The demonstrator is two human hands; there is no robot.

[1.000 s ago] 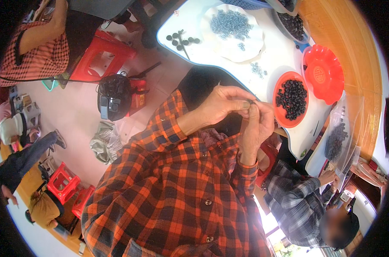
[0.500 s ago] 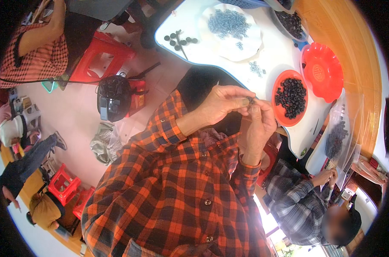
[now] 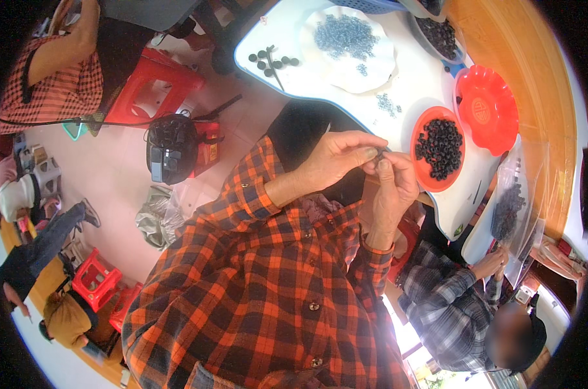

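Two hands meet in the middle of the view, but the sweep starts at the far left, where a person in a red checked top (image 3: 47,71) sits by a red plastic stool (image 3: 152,87). Just right of the stool a black and red machine (image 3: 177,148) stands on the pale floor. Next come the orange and black plaid sleeves of the person wearing the camera. The left hand (image 3: 336,159) is closed in a pinch, thumb and fingertips pressed on a small dark ring (image 3: 379,155). The right hand (image 3: 392,188) rises from below and pinches the same ring from the other side, so the fingertips of both hands touch around it. The ring sits just off the near edge of the white table (image 3: 423,78). Close to its right stands a red dish of black rings (image 3: 438,148), then an empty red dish (image 3: 488,117). Farther back lies a white plate of small grey parts (image 3: 349,39). At lower right, another person's hand (image 3: 491,262) rests near a clear bag of black rings (image 3: 509,207).
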